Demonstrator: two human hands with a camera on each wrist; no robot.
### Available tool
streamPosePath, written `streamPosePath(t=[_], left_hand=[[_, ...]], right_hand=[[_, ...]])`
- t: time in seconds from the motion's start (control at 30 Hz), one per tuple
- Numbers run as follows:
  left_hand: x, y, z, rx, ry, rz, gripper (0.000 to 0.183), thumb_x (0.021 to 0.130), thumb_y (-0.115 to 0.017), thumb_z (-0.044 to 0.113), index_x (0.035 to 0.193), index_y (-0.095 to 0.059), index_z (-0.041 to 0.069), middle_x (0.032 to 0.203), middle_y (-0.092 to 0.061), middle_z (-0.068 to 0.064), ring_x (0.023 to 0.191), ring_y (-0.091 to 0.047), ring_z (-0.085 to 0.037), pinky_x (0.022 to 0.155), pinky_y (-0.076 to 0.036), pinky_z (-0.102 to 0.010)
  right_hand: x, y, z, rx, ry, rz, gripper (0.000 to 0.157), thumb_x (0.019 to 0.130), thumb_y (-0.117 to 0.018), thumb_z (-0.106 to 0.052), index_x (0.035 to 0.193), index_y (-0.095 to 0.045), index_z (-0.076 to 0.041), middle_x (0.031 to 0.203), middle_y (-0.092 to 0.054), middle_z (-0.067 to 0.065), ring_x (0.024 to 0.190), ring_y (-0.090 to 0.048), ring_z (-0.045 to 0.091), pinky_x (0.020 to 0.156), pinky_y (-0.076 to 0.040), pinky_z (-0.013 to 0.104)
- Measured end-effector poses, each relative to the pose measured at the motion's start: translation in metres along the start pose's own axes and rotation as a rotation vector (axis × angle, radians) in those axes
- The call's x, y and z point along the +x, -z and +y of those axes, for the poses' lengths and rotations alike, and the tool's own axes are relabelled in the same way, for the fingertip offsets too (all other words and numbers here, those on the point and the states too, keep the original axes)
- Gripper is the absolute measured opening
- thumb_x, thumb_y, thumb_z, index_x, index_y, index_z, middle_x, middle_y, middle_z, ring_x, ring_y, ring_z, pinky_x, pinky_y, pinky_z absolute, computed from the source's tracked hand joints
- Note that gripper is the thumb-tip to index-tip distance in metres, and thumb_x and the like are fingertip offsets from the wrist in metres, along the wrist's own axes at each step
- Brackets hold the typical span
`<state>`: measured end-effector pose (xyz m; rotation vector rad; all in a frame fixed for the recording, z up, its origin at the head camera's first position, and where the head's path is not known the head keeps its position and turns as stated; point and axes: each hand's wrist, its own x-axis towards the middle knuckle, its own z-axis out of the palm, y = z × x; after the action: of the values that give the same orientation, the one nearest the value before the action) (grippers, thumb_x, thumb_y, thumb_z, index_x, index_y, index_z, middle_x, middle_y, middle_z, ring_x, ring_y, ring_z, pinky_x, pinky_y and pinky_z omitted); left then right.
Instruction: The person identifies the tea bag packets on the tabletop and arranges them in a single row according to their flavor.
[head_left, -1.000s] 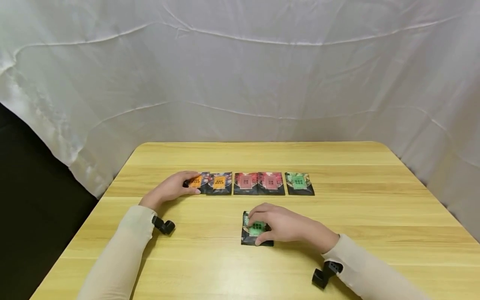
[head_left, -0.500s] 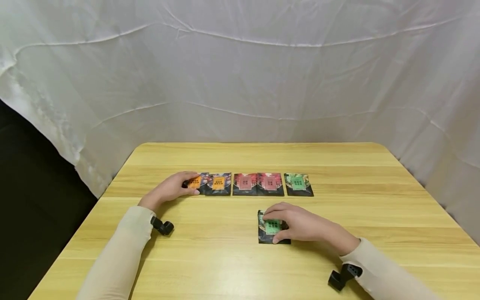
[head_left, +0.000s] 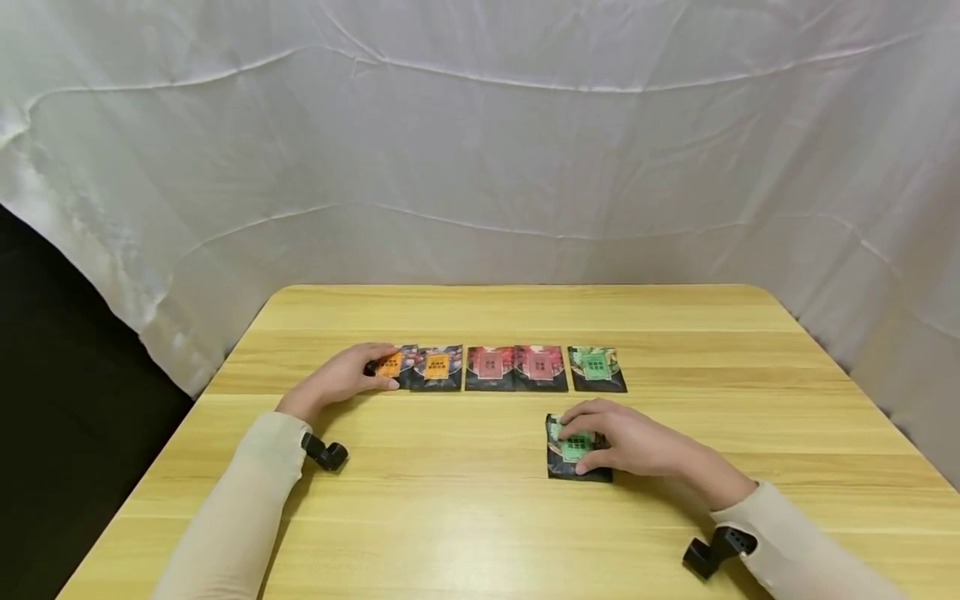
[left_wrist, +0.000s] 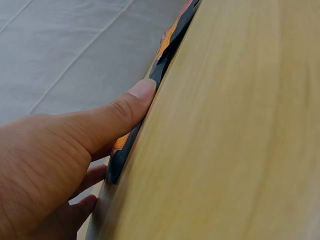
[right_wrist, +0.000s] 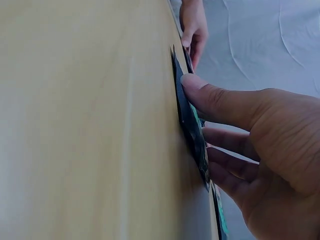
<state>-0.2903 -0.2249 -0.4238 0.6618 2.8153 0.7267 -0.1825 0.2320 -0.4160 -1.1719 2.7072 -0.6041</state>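
Observation:
At the left end of a row of flat food packets, my left hand holds a dark packet with an orange label, thumb at its near edge. That thumb overlaps the packet's dark edge in the left wrist view. Nearer the front, my right hand grips a dark packet with a green label, fingers over its far side and thumb at its near edge. In the right wrist view this green-label packet stands slightly tilted close over the table. My palm hides part of it in the head view.
The row continues with another orange-label packet, two red packets side by side, and a second green-label packet at its right end. The wooden table ends at a pale hanging cloth.
My right hand has moved right and slightly away from me, bringing the green-label packet with it below the row's right end. The left hand and the row have stayed in place.

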Motion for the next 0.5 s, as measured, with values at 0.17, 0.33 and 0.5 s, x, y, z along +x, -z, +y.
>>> streamPosePath(t=[0.17, 0.33, 0.5], left_hand=[[0.0, 0.0, 0.0, 0.007, -0.001, -0.002, 0.079, 0.089, -0.067, 0.051, 0.152, -0.039, 0.012, 0.153, -0.036, -0.017, 0.141, -0.029, -0.04, 0.113, -0.024, -0.058], [0.0, 0.0, -0.001, 0.01, -0.005, -0.004, 0.08, 0.088, -0.067, 0.051, 0.152, -0.039, 0.012, 0.153, -0.036, -0.017, 0.141, -0.029, -0.039, 0.114, -0.024, -0.057], [0.001, 0.0, -0.002, 0.0, 0.003, -0.004, 0.08, 0.088, -0.068, 0.051, 0.152, -0.039, 0.013, 0.153, -0.036, -0.016, 0.141, -0.029, -0.039, 0.114, -0.024, -0.057]], right_hand=[[-0.006, 0.004, 0.007, -0.025, -0.025, 0.009, 0.047, 0.088, -0.07, -0.044, 0.126, -0.067, -0.018, 0.134, -0.054, 0.001, 0.125, -0.05, 0.027, 0.101, -0.045, 0.049], [-0.013, 0.01, 0.013, -0.039, -0.056, 0.005, 0.05, 0.088, -0.07, -0.042, 0.13, -0.064, -0.014, 0.135, -0.053, 0.004, 0.124, -0.05, 0.03, 0.1, -0.045, 0.05], [-0.018, 0.015, 0.019, -0.049, -0.067, -0.004, 0.049, 0.088, -0.072, -0.036, 0.132, -0.064, -0.013, 0.135, -0.054, 0.006, 0.123, -0.05, 0.032, 0.099, -0.045, 0.052]])
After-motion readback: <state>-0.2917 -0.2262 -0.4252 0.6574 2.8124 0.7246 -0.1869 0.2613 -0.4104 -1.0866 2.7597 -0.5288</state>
